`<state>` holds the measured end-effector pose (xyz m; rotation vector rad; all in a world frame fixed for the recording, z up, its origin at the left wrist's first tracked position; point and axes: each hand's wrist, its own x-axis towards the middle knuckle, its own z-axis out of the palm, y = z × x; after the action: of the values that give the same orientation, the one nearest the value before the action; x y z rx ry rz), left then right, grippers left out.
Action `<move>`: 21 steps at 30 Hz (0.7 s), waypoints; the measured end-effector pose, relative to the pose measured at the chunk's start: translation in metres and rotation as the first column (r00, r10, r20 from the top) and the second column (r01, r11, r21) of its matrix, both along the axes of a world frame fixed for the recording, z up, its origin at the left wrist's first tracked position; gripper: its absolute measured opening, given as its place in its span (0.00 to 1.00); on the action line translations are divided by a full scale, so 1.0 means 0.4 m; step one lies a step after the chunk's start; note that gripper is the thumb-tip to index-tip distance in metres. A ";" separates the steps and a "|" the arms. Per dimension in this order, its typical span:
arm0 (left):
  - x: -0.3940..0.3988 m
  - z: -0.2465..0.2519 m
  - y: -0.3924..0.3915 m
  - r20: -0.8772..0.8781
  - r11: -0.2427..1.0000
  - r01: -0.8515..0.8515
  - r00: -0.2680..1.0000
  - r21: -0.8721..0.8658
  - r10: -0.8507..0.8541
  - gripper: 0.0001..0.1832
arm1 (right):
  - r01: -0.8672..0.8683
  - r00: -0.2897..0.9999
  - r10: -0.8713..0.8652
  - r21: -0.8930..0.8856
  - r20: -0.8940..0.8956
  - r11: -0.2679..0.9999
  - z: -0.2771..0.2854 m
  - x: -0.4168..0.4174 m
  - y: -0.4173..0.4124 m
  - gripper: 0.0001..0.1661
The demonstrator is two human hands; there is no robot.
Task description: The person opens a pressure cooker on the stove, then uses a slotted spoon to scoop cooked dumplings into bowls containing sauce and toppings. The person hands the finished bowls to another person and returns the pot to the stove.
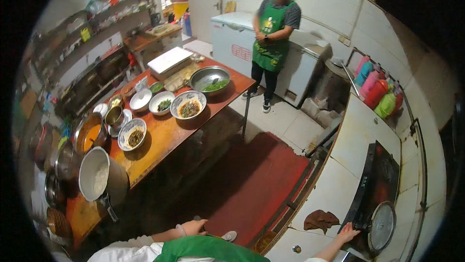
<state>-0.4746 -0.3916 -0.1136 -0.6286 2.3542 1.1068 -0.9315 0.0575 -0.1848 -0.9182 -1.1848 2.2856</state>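
At the lower right, my right hand [348,233] reaches to the front of a black gas stove [377,178]. Its fingertips are at the stove's front edge, where a knob may be hidden. Beside it on the white tiled counter lies a crumpled brown cloth [320,221]. A round pot or pan with a glass lid [383,226] sits on the near end of the stove. My left hand [194,227], with a pale bracelet at the wrist, is in front of my green apron. Its fingers are curled near a small dark thing, too unclear to name.
A wooden table [160,153] at left bears patterned bowls [135,135], a steel basin with greens [210,80] and a deep pot [95,175]. A person in a green apron [272,40] stands by a chest freezer [232,33]. Colourful bottles [376,87] line the counter's far end.
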 end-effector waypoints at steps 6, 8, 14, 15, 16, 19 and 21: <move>-0.042 -0.008 -0.069 -0.087 0.998 0.059 0.995 0.021 -0.057 0.30 | -0.279 0.958 0.288 0.246 -0.002 0.928 -0.101 0.273 -0.513 0.15; -0.063 0.015 -0.120 -0.094 0.995 0.095 0.991 0.013 -0.093 0.29 | -0.787 0.560 0.763 -0.081 0.324 0.612 -0.160 0.398 -0.688 0.10; -0.038 -0.076 -0.320 -0.390 0.985 -0.071 0.921 -0.158 0.004 0.23 | -0.790 -0.460 0.678 0.085 0.573 -0.608 -0.185 0.673 -1.032 0.16; -0.046 -0.060 -0.370 -0.338 0.987 -0.068 0.941 -0.142 0.016 0.22 | -0.628 -0.473 0.582 0.210 0.662 -0.749 -0.132 0.693 -1.067 0.16; -0.057 -0.042 -0.411 -0.385 0.984 -0.136 0.919 -0.118 0.081 0.21 | -0.498 -0.462 0.508 0.261 0.727 -0.827 -0.153 0.680 -1.075 0.16; -0.052 -0.046 -0.536 -0.516 0.940 -0.339 0.797 0.046 0.313 0.20 | -0.183 -0.383 0.334 0.284 0.861 -0.941 -0.230 0.637 -1.133 0.17; -0.032 -0.094 -0.624 -0.396 0.716 -0.439 0.618 0.542 0.679 0.16 | -0.143 -0.333 0.262 0.227 0.906 -0.963 -0.258 0.624 -1.201 0.16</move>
<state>-0.4875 -0.6412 -0.1511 -1.0578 2.2942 2.2966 -0.6817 -0.4230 -0.2878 -1.1521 1.9222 -0.1124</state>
